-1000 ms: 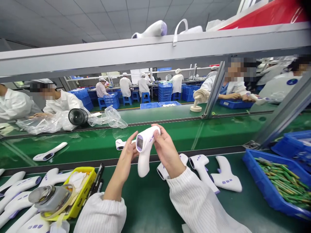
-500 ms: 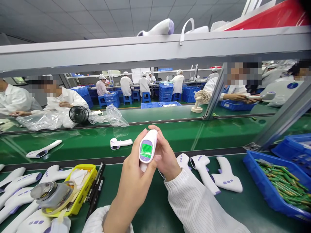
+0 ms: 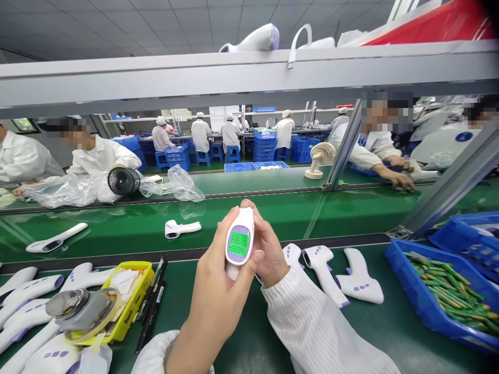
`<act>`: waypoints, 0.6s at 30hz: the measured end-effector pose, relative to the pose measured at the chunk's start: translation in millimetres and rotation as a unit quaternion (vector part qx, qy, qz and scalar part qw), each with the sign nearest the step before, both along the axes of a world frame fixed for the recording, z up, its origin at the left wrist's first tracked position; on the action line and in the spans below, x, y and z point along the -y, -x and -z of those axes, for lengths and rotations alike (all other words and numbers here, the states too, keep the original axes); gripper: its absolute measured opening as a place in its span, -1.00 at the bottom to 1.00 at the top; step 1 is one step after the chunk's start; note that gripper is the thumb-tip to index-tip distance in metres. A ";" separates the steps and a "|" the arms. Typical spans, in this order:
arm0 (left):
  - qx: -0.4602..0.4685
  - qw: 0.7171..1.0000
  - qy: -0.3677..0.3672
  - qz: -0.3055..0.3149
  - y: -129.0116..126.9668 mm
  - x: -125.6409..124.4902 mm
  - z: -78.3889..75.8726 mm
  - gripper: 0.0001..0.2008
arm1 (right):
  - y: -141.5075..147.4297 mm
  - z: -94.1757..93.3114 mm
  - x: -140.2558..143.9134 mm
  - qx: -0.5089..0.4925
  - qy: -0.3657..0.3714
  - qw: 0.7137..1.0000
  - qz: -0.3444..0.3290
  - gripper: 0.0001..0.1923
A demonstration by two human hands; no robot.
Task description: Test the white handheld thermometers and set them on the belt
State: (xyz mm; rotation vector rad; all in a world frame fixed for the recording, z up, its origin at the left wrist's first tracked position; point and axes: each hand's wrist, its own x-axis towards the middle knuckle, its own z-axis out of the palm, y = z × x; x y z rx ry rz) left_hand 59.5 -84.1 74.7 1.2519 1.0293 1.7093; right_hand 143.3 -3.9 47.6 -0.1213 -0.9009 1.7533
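Observation:
An infrared thermometer (image 3: 240, 221), white with a lilac face, is held up in front of me, its lit green screen facing me. My left hand (image 3: 218, 275) is closed around its handle, the thumb lying across the front below the screen. From the right, my right hand (image 3: 271, 254) cups the thermometer's side, its fingers curled behind the body and partly hidden. Just right of my wrist, on the bench, lie several more thermometers, among them a white one (image 3: 360, 278) on its side.
A yellow tray (image 3: 134, 306) and black pens (image 3: 150, 317) lie left, beside piled thermometers (image 3: 27, 291). A blue bin (image 3: 413, 306) of green parts stands right. Two thermometers ride the green belt (image 3: 273, 213) ahead. A metal shelf (image 3: 249, 72) crosses above. Co-workers sit beyond the belt.
Both thermometers on the belt have shifted left. The one in my hands has turned slightly, and its screen text shows more clearly. At right, a co-worker's hands have lowered to the belt.

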 end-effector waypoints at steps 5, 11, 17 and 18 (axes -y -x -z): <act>0.017 1.000 0.014 -0.004 -0.2 -1.2 -0.9 -0.38 | 1.0 -1.6 0.9 -0.015 0.007 1.000 -0.004 -0.73; 0.013 0.998 0.052 -0.016 1.1 -0.4 -2.3 -0.38 | 1.7 0.0 2.3 -0.021 0.008 0.999 -0.030 -0.59; -0.007 0.998 0.056 -0.028 3.3 -2.2 0.7 -0.38 | 2.3 2.9 0.3 -0.028 -0.001 0.999 -0.036 -0.60; -0.019 0.998 0.053 -0.032 3.8 -2.5 1.2 -0.39 | 2.0 4.0 -0.4 -0.030 -0.005 0.999 -0.038 -0.60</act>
